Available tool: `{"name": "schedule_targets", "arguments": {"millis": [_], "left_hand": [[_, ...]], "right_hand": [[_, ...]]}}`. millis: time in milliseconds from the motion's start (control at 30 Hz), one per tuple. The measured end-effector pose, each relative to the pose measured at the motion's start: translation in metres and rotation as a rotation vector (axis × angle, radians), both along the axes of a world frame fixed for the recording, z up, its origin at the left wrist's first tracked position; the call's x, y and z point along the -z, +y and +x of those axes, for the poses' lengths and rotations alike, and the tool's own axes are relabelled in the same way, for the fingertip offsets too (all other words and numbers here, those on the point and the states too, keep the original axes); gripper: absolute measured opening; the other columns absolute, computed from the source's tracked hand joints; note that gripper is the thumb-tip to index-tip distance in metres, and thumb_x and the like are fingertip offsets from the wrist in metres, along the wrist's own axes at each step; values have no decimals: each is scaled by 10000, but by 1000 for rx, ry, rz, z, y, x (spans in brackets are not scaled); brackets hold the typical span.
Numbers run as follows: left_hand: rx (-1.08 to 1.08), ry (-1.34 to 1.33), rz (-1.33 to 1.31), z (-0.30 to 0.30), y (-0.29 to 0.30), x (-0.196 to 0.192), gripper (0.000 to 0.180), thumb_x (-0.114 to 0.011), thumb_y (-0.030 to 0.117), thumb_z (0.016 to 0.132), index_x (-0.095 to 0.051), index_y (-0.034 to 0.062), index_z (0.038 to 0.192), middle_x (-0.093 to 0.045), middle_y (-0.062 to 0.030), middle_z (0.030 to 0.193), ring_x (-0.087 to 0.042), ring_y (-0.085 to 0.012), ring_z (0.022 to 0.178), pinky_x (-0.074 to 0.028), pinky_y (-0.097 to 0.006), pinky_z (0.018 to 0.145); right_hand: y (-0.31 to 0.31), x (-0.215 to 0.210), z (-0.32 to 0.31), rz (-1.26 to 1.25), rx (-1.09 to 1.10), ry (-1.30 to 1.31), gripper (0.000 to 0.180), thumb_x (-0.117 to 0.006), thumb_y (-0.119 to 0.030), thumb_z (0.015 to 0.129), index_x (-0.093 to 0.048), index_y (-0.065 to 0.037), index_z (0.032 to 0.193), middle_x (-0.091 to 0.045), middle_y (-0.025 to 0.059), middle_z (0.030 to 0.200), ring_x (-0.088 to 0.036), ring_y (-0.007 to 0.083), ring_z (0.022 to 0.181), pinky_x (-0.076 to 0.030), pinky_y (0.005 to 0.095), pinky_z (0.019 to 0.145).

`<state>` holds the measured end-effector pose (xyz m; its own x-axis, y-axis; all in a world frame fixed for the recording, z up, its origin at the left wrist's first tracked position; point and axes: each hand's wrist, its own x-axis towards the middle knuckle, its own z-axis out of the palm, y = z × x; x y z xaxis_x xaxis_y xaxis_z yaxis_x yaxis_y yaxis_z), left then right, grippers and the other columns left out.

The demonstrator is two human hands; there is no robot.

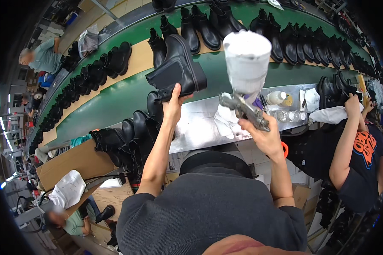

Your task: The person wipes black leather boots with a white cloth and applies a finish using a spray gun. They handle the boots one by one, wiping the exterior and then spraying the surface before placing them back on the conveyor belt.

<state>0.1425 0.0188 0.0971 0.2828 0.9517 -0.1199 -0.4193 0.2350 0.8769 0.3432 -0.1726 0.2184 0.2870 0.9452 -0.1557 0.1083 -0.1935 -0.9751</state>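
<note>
My left hand point(172, 103) grips a black ankle boot point(174, 66) from below, its fingers closed at the upper. The boot lies tilted on its side, with its thick sole and heel facing right and up. To the right of it, my right hand point(264, 137) is wrapped round the handle of a spray gun point(247, 111). A whitish cup point(247, 63) stands upright on top of the gun, which is level with the boot but apart from it. I cannot see whether a finger presses the trigger.
Rows of black boots point(200, 29) line cardboard strips on the green conveyor point(102, 106). More boots point(134, 131) stand left on the metal table point(191, 123). Bottles point(276, 97) and a white cloth point(227, 121) lie right. A co-worker point(349, 153) handles boots at far right.
</note>
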Motion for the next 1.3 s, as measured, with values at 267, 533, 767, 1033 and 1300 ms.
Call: {"name": "schedule_targets", "arguments": {"millis": [267,533,767,1033,1300], "left_hand": [[88,30,29,3,9,-3,334,-610,204,931,-555,-36,1157,-636,-120,1038,-671,-215,834,-603,-343,688],[67,47,22,4,30,-21,360,-596,232,939,-550,-46,1162,-640,-146,1040,-677,-233,834,-603,-332,697],[194,97,-193,-1,48,-42,476,-574,389,932,-587,-59,1093,-686,-196,900,-694,-257,749,-585,-306,698],[325,69,-333,-8,75,-47,754,-449,598,903,-536,-123,1108,-656,-308,823,-662,-232,573,-560,-243,509],[336,125,-565,4,82,-60,820,-418,689,875,-529,-85,1124,-630,-314,784,-609,-217,483,-510,-211,384]], "right_hand": [[59,-9,-5,19,107,-88,418,-718,-228,848,-618,22,1168,-557,3,713,-452,64,675,-410,223,630],[16,-9,-14,29,52,-130,435,-734,-152,832,-606,42,1200,-631,57,809,-526,78,721,-447,248,657],[49,-17,-27,210,180,-88,436,-735,-151,831,-601,52,1192,-598,27,764,-478,69,685,-429,231,636],[36,-2,-28,196,123,-216,427,-741,-134,819,-605,68,1170,-661,83,812,-555,78,736,-462,243,683],[65,-12,-30,309,167,-204,419,-740,-138,820,-612,36,1179,-613,41,732,-483,68,663,-431,241,614]]}}
